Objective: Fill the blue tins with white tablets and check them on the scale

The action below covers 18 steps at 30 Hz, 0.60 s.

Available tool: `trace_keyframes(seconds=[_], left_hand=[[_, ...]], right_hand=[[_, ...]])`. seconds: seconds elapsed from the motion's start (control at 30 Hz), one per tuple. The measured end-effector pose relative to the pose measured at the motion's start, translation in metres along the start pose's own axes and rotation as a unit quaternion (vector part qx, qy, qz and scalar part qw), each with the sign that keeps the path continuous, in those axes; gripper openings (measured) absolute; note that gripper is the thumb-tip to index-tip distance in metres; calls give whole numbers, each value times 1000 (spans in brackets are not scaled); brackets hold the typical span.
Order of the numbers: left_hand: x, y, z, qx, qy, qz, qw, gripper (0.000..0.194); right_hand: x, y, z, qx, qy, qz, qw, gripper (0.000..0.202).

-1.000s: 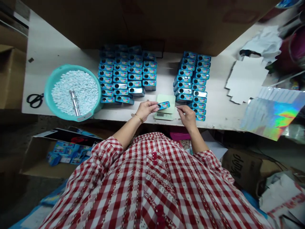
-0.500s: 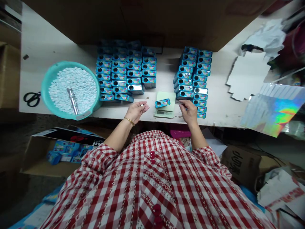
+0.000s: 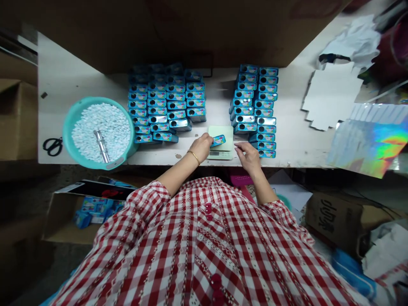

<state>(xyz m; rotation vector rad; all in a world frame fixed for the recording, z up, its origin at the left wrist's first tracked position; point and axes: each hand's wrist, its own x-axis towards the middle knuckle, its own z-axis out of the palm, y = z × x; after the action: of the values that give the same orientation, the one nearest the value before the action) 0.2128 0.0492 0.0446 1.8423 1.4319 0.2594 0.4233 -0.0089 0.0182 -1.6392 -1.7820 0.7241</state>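
A small blue tin (image 3: 218, 140) lies tilted on the pale green scale (image 3: 225, 149) near the table's front edge. At the tin's left end, my left hand (image 3: 202, 146) has its fingers pressed together and covers the tin's dark opening; what they hold is hidden. Just right of the scale, my right hand (image 3: 249, 156) pinches thumb and forefinger together, with something too small to name at the tips. A turquoise basin (image 3: 72, 146) of small white pieces stands at the left, with a metallic scoop-like object (image 3: 102, 146) lying on them.
Rows of blue tins stand to the left (image 3: 165, 106) and right (image 3: 264, 112) behind the scale. Black-handled scissors (image 3: 52, 146) lie beside the basin. A large cardboard box (image 3: 178, 34) closes off the back; white card (image 3: 330, 95) and shiny sheets (image 3: 366, 144) lie at the right.
My left hand has moved right to the tin, from beside the scale where it pinched a white piece. My right hand has dropped slightly. The camera view has shifted a little.
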Motion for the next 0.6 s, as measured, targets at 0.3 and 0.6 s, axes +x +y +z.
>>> trace_keyframes(seconds=[0.3,0.6], left_hand=[[7,5,-2,157,-75,25,984,29],[-20,-41,-48,13,162,-8,987,25]], right_hand=[[-13,13,-2,4,7,-1,1000,22],[-7,23,-2,-2,1,-7,1000,22]])
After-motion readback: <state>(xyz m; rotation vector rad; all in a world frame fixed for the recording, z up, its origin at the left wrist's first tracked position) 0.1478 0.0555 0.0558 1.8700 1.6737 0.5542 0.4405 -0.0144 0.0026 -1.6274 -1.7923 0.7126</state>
